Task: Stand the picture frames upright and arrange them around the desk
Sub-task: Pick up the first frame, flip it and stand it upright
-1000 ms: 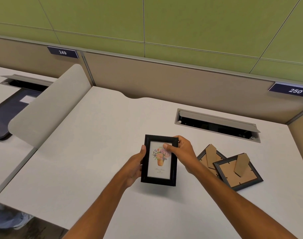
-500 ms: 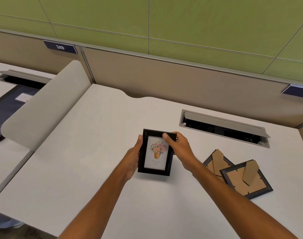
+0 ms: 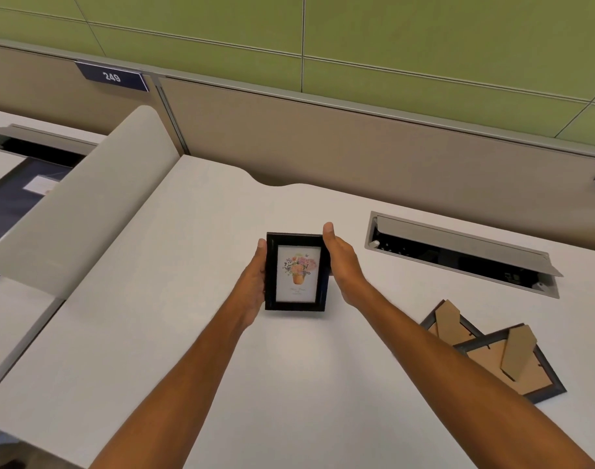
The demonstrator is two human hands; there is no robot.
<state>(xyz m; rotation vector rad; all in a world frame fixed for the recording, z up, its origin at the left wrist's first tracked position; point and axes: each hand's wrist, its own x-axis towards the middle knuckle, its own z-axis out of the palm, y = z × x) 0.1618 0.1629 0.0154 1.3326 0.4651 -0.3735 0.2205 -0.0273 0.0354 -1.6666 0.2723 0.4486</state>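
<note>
Carried farther from the body since a second ago, toward the middle of the desk (image 3: pixel 154 299), and tipped more nearly upright; right thumb now off the glass and laid along the right edge. Black flower-print frame (image 3: pixel 296 272) standing portrait, long axis vertical, picture side facing back toward the wearer, bottom edge apparently on or just above the desktop; contact not clear from this angle. Clasped from both sides: left hand (image 3: pixel 254 282) wrapped on the left edge, right hand (image 3: pixel 343 262) flat against the right edge, fingers behind and out of sight, both closed lightly on it. Equally near both hands, lying straight between them. Rear easel stand hidden, so whether opened cannot be told; letting go probably depends on that. Off to the right and nearer, two more frames (image 3: pixel 492 353) face down, overlapping, cardboard backs and stands up, not yet stood. Open cable tray (image 3: pixel 458 255) beyond on the right.
</note>
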